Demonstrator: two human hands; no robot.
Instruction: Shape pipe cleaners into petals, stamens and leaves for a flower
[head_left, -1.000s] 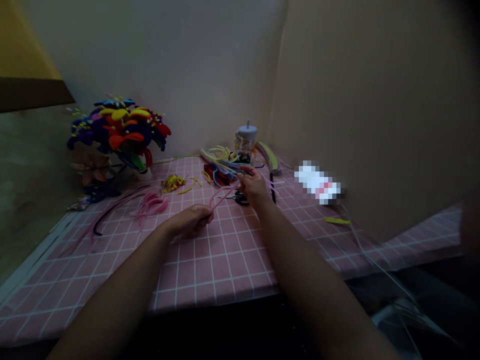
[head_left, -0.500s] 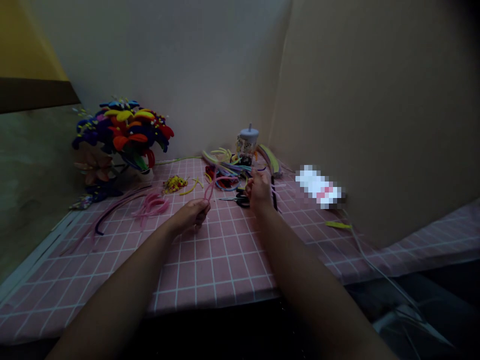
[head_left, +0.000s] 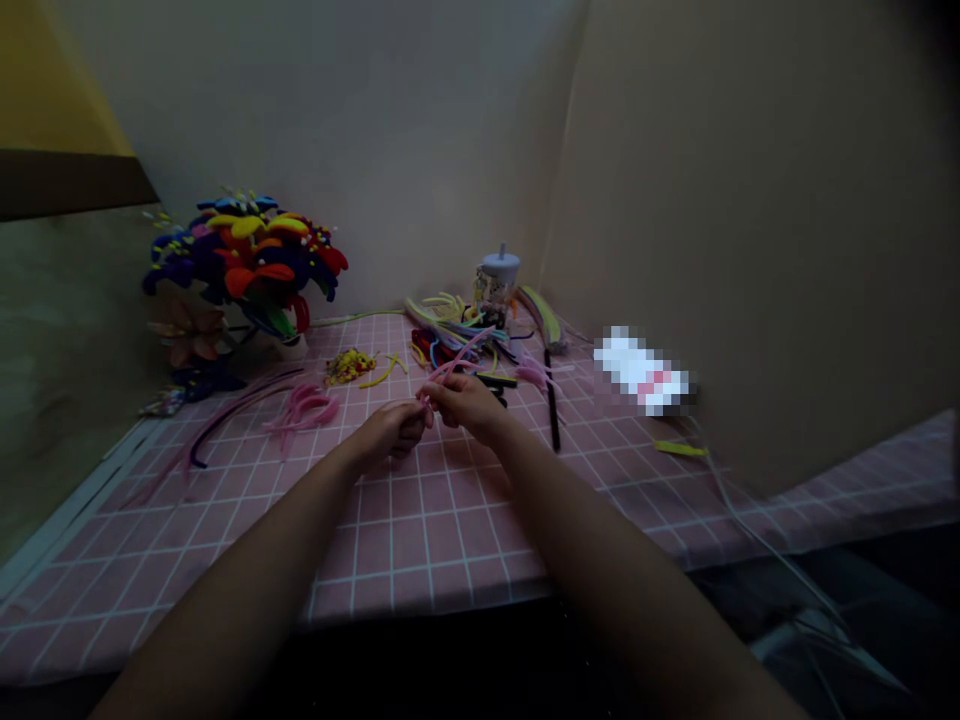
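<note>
Both hands are closing on a pink pipe cleaner: the left hand and right hand are pinching it at center, finished pipe-cleaner flowers standing upper left, loose pipe cleaners still lying beyond.

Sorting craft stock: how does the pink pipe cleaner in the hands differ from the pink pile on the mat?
The pink pipe cleaner is held up between the left hand and right hand; the pink pile lies on the grid mat. The held piece is a loose, open bend; the pile is several curved strands bunched together. Both are pink pipe cleaners.
</note>
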